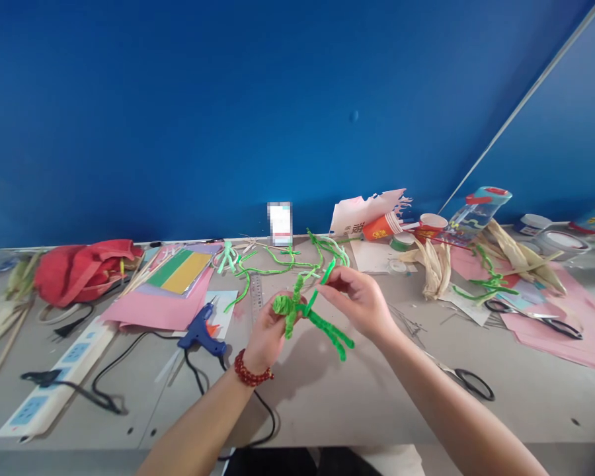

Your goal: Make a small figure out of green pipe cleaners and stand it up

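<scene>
A small green pipe-cleaner figure (322, 323), with a coiled head and twisted limbs, is held above the table. My left hand (268, 334), with a red bead bracelet at the wrist, is closed around its head and upper body. Pinched between the fingertips of my right hand (359, 301) is a loose strand of green pipe cleaner (322, 284), which meets the figure's body. The figure's two legs stick out to the lower right, under my right hand. My left fingers partly hide its body.
A blue glue gun (203, 334) with its black cord lies left of my hands, near a white power strip (54, 380). Scissors (469, 382) rest at right. Behind are green pipe cleaners (272, 268), a ruler (256, 294), a red cloth bag (84, 268), an orange paper cup (381, 228) and dried husks (434, 268).
</scene>
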Available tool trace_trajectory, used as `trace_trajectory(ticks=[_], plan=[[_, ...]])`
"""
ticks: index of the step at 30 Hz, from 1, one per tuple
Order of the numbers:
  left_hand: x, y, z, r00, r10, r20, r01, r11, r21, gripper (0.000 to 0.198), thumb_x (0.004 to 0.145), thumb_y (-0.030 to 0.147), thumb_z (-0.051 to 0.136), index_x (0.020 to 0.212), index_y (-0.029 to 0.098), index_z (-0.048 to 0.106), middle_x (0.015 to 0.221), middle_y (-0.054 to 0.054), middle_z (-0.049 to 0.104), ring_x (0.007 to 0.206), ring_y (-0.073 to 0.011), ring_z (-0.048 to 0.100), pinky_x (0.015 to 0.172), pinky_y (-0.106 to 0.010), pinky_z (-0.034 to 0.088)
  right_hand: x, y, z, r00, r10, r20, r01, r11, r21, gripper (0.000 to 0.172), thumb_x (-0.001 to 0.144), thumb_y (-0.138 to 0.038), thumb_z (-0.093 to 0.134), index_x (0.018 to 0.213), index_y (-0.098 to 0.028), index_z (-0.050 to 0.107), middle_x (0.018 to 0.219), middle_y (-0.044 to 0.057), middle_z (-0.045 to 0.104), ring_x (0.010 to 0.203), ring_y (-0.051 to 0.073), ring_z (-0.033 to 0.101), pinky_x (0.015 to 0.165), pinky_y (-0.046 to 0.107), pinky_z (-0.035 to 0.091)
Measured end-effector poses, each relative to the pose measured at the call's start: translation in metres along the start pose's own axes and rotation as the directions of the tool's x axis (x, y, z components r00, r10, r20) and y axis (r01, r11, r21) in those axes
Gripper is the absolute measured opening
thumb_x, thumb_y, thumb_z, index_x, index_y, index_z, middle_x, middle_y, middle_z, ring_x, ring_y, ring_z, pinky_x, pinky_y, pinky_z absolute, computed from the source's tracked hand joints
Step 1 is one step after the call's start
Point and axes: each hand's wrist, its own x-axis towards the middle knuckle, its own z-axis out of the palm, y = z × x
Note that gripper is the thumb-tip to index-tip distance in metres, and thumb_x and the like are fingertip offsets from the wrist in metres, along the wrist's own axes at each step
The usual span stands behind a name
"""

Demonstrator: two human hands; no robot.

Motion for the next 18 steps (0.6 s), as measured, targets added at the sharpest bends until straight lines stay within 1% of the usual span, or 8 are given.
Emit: trace_trajectory(ticks=[1, 3, 6, 8, 11, 14, 16, 18], plan=[[-0.001, 0.0, -0.001, 1.0, -0.017, 0.02, 0.017, 1.0, -0.005, 0.029, 0.06, 0.023, 0.087, 0.077, 0.021, 0.065, 0.084, -0.003, 0.068, 0.093, -0.0224, 0.065, 0.083, -0.036, 0.05, 0.002, 0.005, 0.002, 0.996, 0.087, 0.007, -0.088, 0.99, 0.112, 0.018, 0.08, -0.031, 0.067, 0.072, -0.019, 0.056, 0.064, -0.002, 0.056, 0.059, 0.012, 0.051, 0.055, 0.024, 0.04], [-0.001, -0.001, -0.003, 0.998, -0.037, 0.042, 0.038, 0.999, -0.033, 0.028, 0.062, 0.025, 0.087, 0.08, 0.021, 0.066, 0.086, -0.003, 0.068, 0.09, -0.0203, 0.064, 0.081, -0.034, 0.05, 0.003, 0.015, 0.007, 0.972, 0.232, 0.031, -0.23, 0.924, 0.306, 0.022, 0.075, -0.034, 0.071, 0.07, -0.019, 0.056, 0.061, -0.003, 0.055, 0.057, 0.011, 0.05, 0.054, 0.023, 0.039], [0.0, -0.001, -0.005, 0.998, -0.039, 0.055, 0.044, 0.994, -0.097, 0.027, 0.063, 0.028, 0.087, 0.08, 0.021, 0.067, 0.085, -0.002, 0.067, 0.083, -0.017, 0.063, 0.079, -0.032, 0.051, -0.001, 0.028, 0.017, 0.926, 0.369, 0.082, -0.361, 0.799, 0.48, 0.024, 0.071, -0.033, 0.075, 0.069, -0.018, 0.056, 0.061, -0.004, 0.057, 0.053, 0.009, 0.047, 0.053, 0.022, 0.037], [0.001, 0.0, -0.005, 0.997, -0.032, 0.066, 0.04, 0.991, -0.13, 0.027, 0.061, 0.029, 0.088, 0.077, 0.021, 0.067, 0.085, -0.001, 0.066, 0.082, -0.0159, 0.062, 0.079, -0.032, 0.051, -0.007, 0.035, 0.023, 0.895, 0.422, 0.145, -0.43, 0.727, 0.536, 0.025, 0.07, -0.033, 0.076, 0.069, -0.018, 0.057, 0.061, -0.003, 0.058, 0.051, 0.008, 0.045, 0.051, 0.021, 0.034], [0.002, 0.003, -0.003, 0.997, -0.008, 0.077, 0.019, 0.989, -0.145, 0.025, 0.062, 0.028, 0.087, 0.075, 0.02, 0.067, 0.086, -0.001, 0.064, 0.081, -0.0151, 0.061, 0.079, -0.032, 0.051, -0.015, 0.04, 0.031, 0.846, 0.483, 0.227, -0.517, 0.636, 0.573, 0.027, 0.069, -0.035, 0.078, 0.069, -0.017, 0.057, 0.057, -0.004, 0.056, 0.049, 0.007, 0.043, 0.049, 0.021, 0.031], [0.003, 0.003, -0.001, 0.997, 0.03, 0.078, -0.02, 0.991, -0.13, 0.022, 0.066, 0.027, 0.084, 0.076, 0.019, 0.067, 0.091, -0.003, 0.065, 0.071, -0.0127, 0.059, 0.07, -0.03, 0.05, -0.021, 0.042, 0.038, 0.804, 0.524, 0.279, -0.573, 0.56, 0.598, 0.032, 0.065, -0.037, 0.081, 0.065, -0.017, 0.056, 0.056, -0.004, 0.055, 0.048, 0.007, 0.043, 0.049, 0.021, 0.032], [0.004, 0.002, -0.002, 0.997, 0.053, 0.056, -0.046, 0.992, -0.119, 0.022, 0.067, 0.028, 0.083, 0.077, 0.02, 0.066, 0.089, -0.002, 0.065, 0.068, -0.0122, 0.057, 0.066, -0.029, 0.049, -0.024, 0.043, 0.042, 0.77, 0.54, 0.341, -0.614, 0.48, 0.627, 0.032, 0.065, -0.037, 0.081, 0.066, -0.016, 0.057, 0.06, -0.002, 0.057, 0.049, 0.007, 0.043, 0.049, 0.021, 0.033], [0.004, 0.001, -0.002, 0.998, 0.063, 0.023, -0.06, 0.993, -0.104, 0.023, 0.065, 0.027, 0.084, 0.076, 0.021, 0.064, 0.083, -0.001, 0.064, 0.071, -0.0134, 0.059, 0.066, -0.028, 0.048, -0.028, 0.045, 0.046, 0.723, 0.552, 0.416, -0.661, 0.376, 0.649, 0.03, 0.064, -0.035, 0.082, 0.07, -0.015, 0.06, 0.064, -0.001, 0.059, 0.05, 0.006, 0.043, 0.049, 0.02, 0.033]])
